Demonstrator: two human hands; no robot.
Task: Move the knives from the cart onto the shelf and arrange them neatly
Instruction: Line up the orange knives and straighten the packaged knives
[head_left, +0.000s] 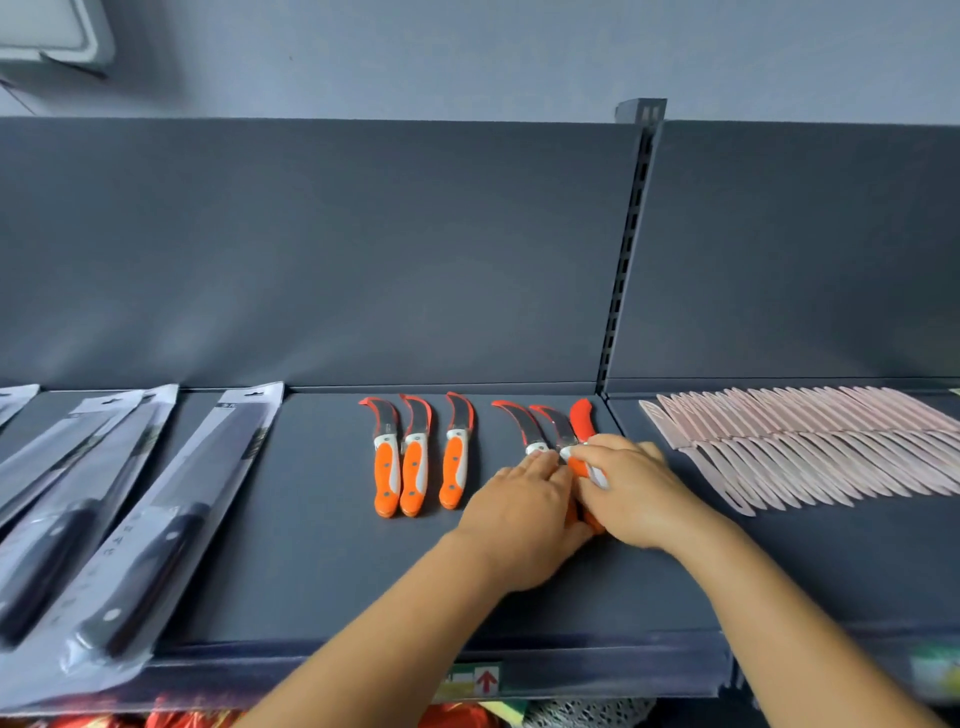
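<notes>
On the shelf (322, 545), right-hand cluster of orange curved knives (563, 431) under both hands, left hand (524, 506) lying flat on handles, right hand (631, 491) gripping one: space evenly, handles level with the three placed knives (415, 457), fingers off the blades.

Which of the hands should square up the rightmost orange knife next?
The right hand, probably. Its fingers already curl round the rightmost orange knife. The left hand lies flat over the handles of the two knives beside it, so it can steady those.
</notes>
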